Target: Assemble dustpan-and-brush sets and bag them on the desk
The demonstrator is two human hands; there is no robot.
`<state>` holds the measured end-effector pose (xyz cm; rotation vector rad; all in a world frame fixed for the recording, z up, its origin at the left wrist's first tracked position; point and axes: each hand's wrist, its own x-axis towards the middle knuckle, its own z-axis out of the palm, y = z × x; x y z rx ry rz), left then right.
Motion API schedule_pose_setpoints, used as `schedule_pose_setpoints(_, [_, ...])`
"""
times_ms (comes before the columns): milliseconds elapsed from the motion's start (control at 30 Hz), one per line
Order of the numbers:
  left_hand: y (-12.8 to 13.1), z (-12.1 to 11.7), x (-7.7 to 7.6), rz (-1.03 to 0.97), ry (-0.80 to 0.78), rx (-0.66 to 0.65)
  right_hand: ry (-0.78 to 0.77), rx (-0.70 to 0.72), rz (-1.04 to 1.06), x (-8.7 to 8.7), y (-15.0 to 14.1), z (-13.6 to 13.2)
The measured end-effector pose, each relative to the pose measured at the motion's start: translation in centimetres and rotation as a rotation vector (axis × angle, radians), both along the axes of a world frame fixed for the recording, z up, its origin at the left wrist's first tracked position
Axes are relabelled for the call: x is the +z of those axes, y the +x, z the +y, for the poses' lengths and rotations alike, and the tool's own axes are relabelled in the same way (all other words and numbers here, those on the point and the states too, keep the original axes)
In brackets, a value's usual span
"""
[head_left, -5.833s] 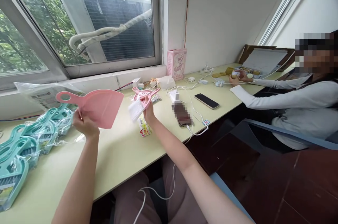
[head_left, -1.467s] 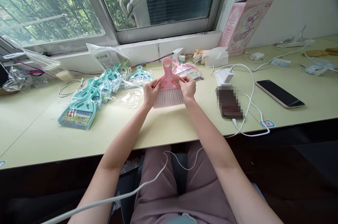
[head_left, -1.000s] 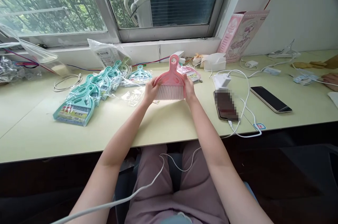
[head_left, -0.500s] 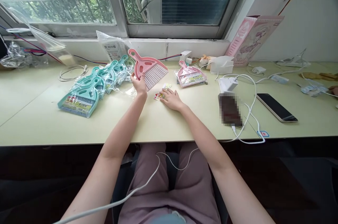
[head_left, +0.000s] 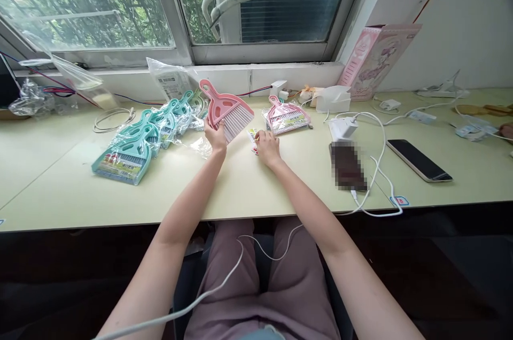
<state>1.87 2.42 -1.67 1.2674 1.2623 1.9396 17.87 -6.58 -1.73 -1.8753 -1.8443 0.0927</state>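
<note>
My left hand [head_left: 216,134] is closed round a pink dustpan and brush set [head_left: 223,106], held above the table with its white bristles facing right. On the tabletop, my right hand [head_left: 269,147] has its fingers bent over a small printed card [head_left: 254,140], which is partly hidden under them. Just behind that hand lies another pink dustpan set [head_left: 287,116] in clear wrapping. To the left, several mint-green dustpan sets [head_left: 124,155] lie in an overlapping row, also in clear plastic.
A crumpled clear wrapper [head_left: 202,146] lies by my left hand. On the right are a charging phone [head_left: 348,166], a second phone [head_left: 419,160] and looping white cables [head_left: 385,155]. A pink box [head_left: 379,62] stands against the wall. Another person's hand [head_left: 505,130] shows at the right edge.
My right hand has gone from lying flat to bent fingers and shifted slightly right, turning the card with it. The left hand still holds the pink set, moved slightly right.
</note>
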Motion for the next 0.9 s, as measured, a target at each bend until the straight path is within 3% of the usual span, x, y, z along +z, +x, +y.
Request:
schedule_pose_setpoints(133, [0.1, 0.0, 0.1, -0.038, -0.026, -0.063, -0.108, 0.008, 0.002, 0.4, 0.3, -0.3])
schedule_pose_setpoints(267, [0.4, -0.2, 0.2, -0.103, -0.031, -0.103, -0.186, 0.358, 0.156, 0.5, 1.2, -0.1])
schedule_pose_setpoints(333, [0.5, -0.4, 0.3, -0.131, -0.042, -0.111, -0.185, 0.445, 0.264, 0.4, 1.8, 0.2])
schedule_pose_setpoints(500, [0.4, -0.4, 0.6, -0.218, -0.075, -0.112, -0.271, 0.395, 0.371, 0.5, 2.6, 0.7])
schedule_pose_setpoints(667, [-0.9, 0.6, 1.2, -0.374, -0.058, -0.229, -0.103, 0.317, 0.236, 0.6, 3.0, 0.7])
schedule_pose_setpoints(900, [-1.7, 0.3, 2.3, -0.446, -0.079, -0.335, -0.060, 0.323, 0.097, 0.8, 1.9, 0.4])
